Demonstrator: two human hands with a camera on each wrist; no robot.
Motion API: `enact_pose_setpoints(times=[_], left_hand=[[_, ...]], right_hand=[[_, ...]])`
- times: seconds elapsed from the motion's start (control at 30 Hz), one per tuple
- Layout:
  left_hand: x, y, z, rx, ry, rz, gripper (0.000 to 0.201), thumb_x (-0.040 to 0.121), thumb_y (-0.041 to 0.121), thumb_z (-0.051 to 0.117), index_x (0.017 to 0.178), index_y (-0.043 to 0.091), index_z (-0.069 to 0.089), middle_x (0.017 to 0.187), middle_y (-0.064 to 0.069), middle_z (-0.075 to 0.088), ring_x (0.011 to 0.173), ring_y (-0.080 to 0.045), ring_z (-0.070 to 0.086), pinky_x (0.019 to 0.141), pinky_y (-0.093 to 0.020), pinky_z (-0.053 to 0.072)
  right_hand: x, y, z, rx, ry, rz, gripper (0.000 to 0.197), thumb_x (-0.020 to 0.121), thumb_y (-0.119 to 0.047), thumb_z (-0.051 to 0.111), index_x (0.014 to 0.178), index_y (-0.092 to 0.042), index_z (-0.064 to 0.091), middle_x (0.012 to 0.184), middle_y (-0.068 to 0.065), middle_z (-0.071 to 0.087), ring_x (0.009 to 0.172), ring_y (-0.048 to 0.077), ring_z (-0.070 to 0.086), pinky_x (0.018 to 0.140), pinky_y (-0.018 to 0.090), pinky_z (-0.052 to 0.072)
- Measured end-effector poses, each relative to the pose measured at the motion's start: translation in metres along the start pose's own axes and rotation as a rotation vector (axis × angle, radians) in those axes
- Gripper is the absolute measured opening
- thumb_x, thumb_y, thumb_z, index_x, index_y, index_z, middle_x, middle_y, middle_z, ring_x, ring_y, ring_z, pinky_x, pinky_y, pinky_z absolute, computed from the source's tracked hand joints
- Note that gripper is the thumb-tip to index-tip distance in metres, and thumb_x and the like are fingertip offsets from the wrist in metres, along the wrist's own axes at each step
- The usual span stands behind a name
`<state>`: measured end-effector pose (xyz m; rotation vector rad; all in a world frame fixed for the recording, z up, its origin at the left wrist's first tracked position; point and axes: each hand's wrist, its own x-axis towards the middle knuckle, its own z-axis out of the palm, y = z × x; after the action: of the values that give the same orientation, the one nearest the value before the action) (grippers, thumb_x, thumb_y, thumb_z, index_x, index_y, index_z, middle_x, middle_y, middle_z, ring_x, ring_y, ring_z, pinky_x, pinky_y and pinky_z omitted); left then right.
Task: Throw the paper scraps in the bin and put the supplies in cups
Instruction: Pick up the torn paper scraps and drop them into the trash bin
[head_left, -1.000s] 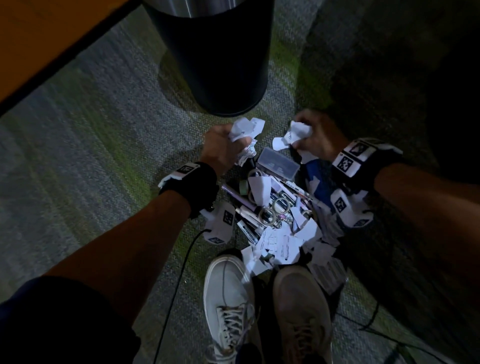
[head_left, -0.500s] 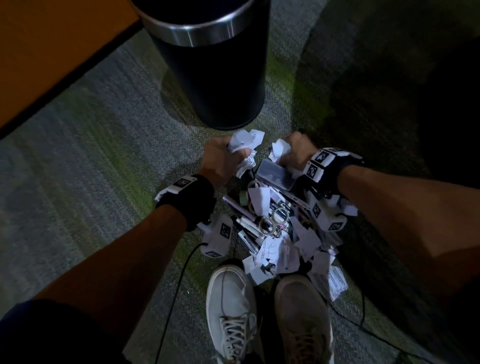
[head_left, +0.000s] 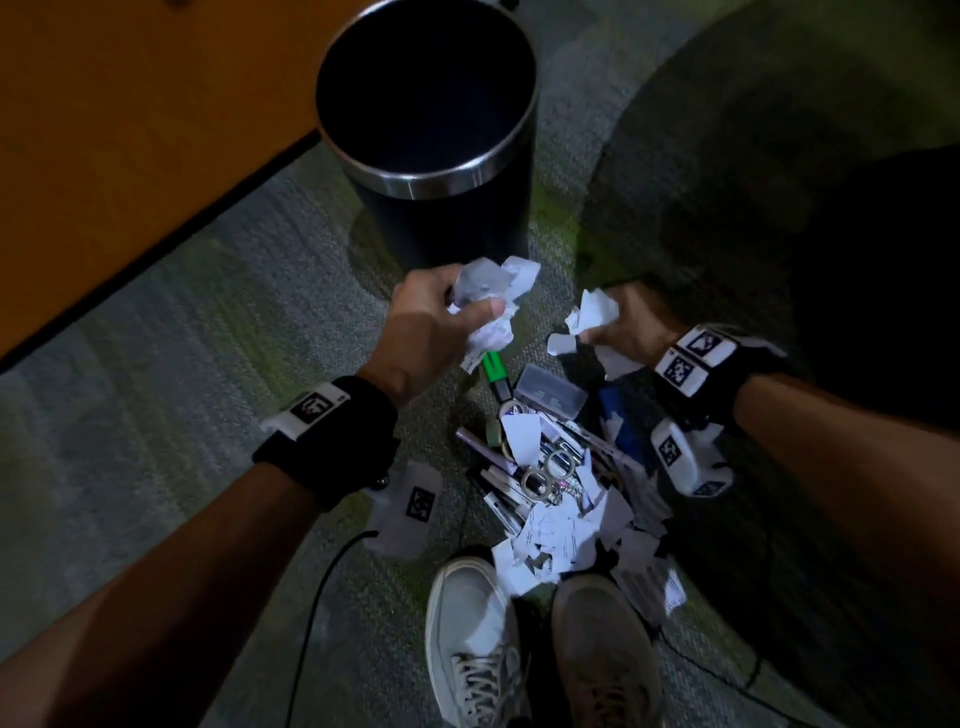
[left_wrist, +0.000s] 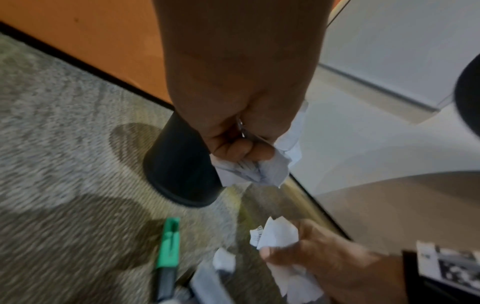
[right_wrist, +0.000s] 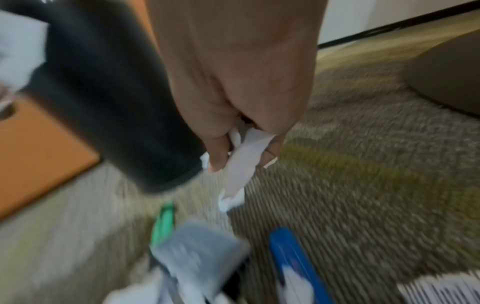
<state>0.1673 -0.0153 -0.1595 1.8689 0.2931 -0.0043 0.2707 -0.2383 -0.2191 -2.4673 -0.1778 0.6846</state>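
Observation:
My left hand (head_left: 452, 317) grips a crumpled wad of white paper scraps (head_left: 493, 296), seen close in the left wrist view (left_wrist: 254, 168). My right hand (head_left: 618, 322) holds another bunch of paper scraps (head_left: 592, 317) (right_wrist: 239, 164). Both hands hover just in front of the black bin (head_left: 431, 171) with a silver rim, below its opening. On the carpet under the hands lies a pile of supplies and more scraps (head_left: 556, 525): a green highlighter (head_left: 493, 369), a clear plastic case (head_left: 550, 389), scissors (head_left: 545, 473), pens, a blue item (head_left: 618, 421).
An orange wooden panel (head_left: 130, 145) runs along the left behind the bin. My two shoes (head_left: 472, 639) stand at the pile's near edge. A black cable (head_left: 322, 587) trails across the grey-green carpet. A dark round shape (head_left: 779, 156) fills the right side.
Both hands have lifted up from the pile with their paper scraps. The view has tilted, so the bin's open mouth shows. The green highlighter has come into sight.

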Motion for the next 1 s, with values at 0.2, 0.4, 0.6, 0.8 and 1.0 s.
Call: enact_pose_setpoints(times=[0.2, 0.4, 0.6, 0.8, 1.0], left_hand=[[0.011, -0.073, 0.031, 0.226, 0.000, -0.148, 0.029, 0.080, 0.025, 0.076, 0.106, 0.011, 0.073, 0.096, -0.001, 0.074, 0.090, -0.017, 0.067, 0.079, -0.022, 0.048], [0.011, -0.117, 0.051, 0.182, -0.026, -0.241, 0.040, 0.075, 0.028, 0.073, 0.104, 0.001, 0.074, 0.094, -0.020, 0.074, 0.082, -0.013, 0.063, 0.072, -0.026, 0.045], [0.016, -0.119, 0.052, 0.215, 0.009, -0.272, 0.030, 0.078, 0.016, 0.078, 0.101, -0.001, 0.074, 0.089, -0.018, 0.075, 0.078, -0.005, 0.058, 0.061, -0.013, 0.042], [0.010, -0.066, 0.044, 0.133, -0.097, -0.077, 0.030, 0.081, 0.024, 0.077, 0.106, 0.008, 0.075, 0.103, -0.005, 0.076, 0.095, -0.011, 0.068, 0.087, -0.029, 0.054], [0.006, 0.047, 0.017, 0.054, -0.081, 0.060, 0.025, 0.083, 0.025, 0.077, 0.106, 0.017, 0.075, 0.094, 0.005, 0.076, 0.084, -0.007, 0.067, 0.081, -0.022, 0.052]], right_hand=[[0.019, 0.020, 0.050, -0.109, -0.075, 0.090, 0.054, 0.071, -0.022, 0.083, 0.117, -0.009, 0.059, 0.114, 0.012, 0.064, 0.105, 0.031, 0.061, 0.084, 0.036, 0.051], [0.035, 0.030, 0.084, -0.007, 0.014, 0.062, 0.040, 0.075, -0.013, 0.074, 0.110, -0.006, 0.055, 0.103, 0.018, 0.063, 0.095, 0.033, 0.062, 0.080, 0.038, 0.050], [0.036, 0.041, 0.093, 0.135, 0.004, 0.078, 0.012, 0.082, -0.012, 0.062, 0.091, -0.020, 0.059, 0.075, 0.004, 0.063, 0.064, 0.022, 0.063, 0.058, 0.026, 0.051], [0.022, 0.033, 0.063, 0.295, 0.026, 0.169, 0.018, 0.082, -0.013, 0.075, 0.077, -0.007, 0.059, 0.093, 0.013, 0.060, 0.085, 0.016, 0.052, 0.064, 0.022, 0.042], [-0.018, -0.028, -0.040, 0.634, 0.106, 0.131, 0.021, 0.079, -0.025, 0.079, 0.083, -0.008, 0.067, 0.074, 0.006, 0.064, 0.057, 0.015, 0.060, 0.057, 0.033, 0.049]])
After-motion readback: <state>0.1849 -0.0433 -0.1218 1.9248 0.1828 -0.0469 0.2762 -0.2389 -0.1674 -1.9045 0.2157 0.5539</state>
